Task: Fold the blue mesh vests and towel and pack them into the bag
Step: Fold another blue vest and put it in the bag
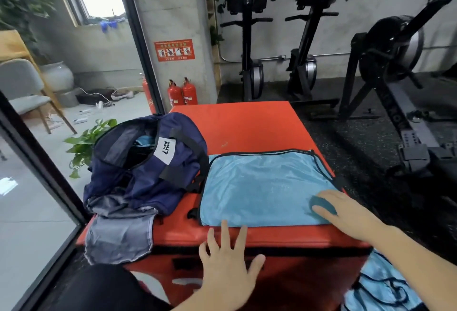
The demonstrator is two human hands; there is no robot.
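Observation:
A light blue mesh vest point(262, 187) with dark trim lies folded flat on the red padded box point(237, 125). My right hand point(346, 214) rests flat on the vest's near right corner, fingers straight. My left hand point(227, 268) hovers with fingers spread just in front of the vest's near edge, over the box's front rim, holding nothing. A navy bag point(148, 162) stands open on the left part of the box, with something light blue visible inside it. More light blue mesh cloth point(380, 286) hangs at the lower right beside my right arm.
A grey cloth flap point(121, 239) of the bag drapes over the box's near left corner. Black rowing machines point(395, 68) stand to the right and behind. Two red fire extinguishers point(183, 93) and a potted plant point(86, 142) sit by the glass door on the left.

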